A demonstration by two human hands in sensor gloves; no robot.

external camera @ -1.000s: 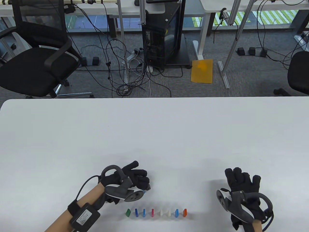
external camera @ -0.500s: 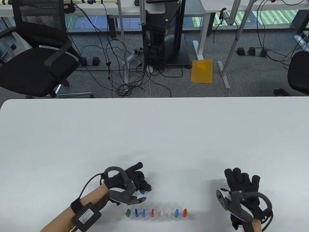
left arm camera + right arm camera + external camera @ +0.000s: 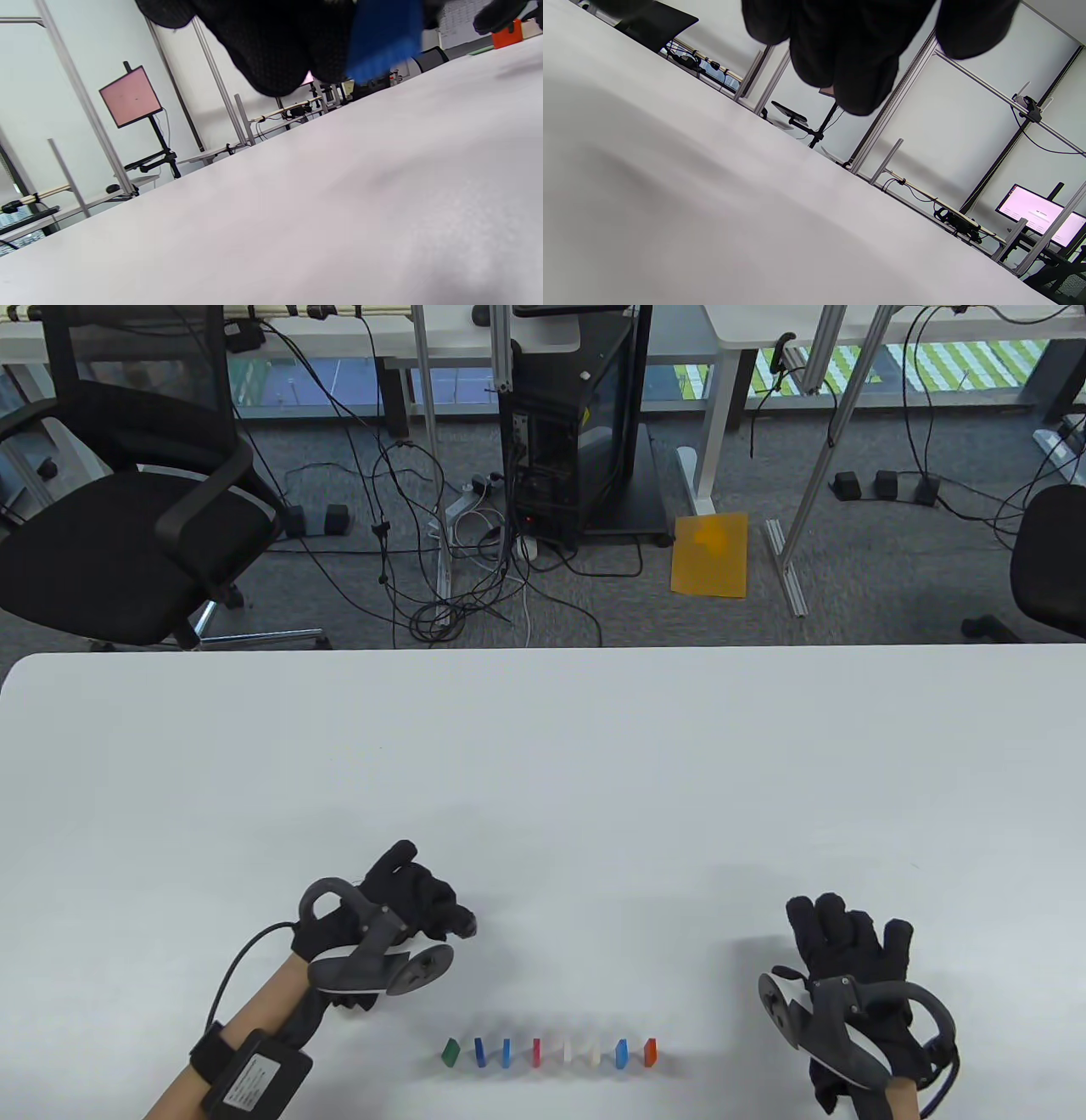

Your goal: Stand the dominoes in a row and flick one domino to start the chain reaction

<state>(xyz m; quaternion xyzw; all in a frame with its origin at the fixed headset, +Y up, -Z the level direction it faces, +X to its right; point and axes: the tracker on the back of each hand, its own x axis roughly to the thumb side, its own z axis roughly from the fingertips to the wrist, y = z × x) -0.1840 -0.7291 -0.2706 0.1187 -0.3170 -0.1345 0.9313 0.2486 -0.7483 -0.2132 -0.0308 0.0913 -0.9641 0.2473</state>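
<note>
Several small dominoes stand in a row near the table's front edge, from a green one (image 3: 451, 1052) on the left, past a red one (image 3: 536, 1051), to an orange one (image 3: 650, 1052) on the right. My left hand (image 3: 450, 920) hovers behind and left of the row with its fingers curled. The left wrist view shows those fingers (image 3: 292, 51) pinching a blue domino (image 3: 384, 38), which the table view hides; the orange domino (image 3: 507, 36) shows far off. My right hand (image 3: 848, 933) lies flat on the table to the right of the row, holding nothing.
The white table (image 3: 543, 763) stretches bare behind the hands. Beyond its far edge are a black office chair (image 3: 127, 534), a computer tower (image 3: 577, 432) and floor cables.
My left hand has moved left and away from the row, still holding the blue domino. The right hand and the standing row have not moved.
</note>
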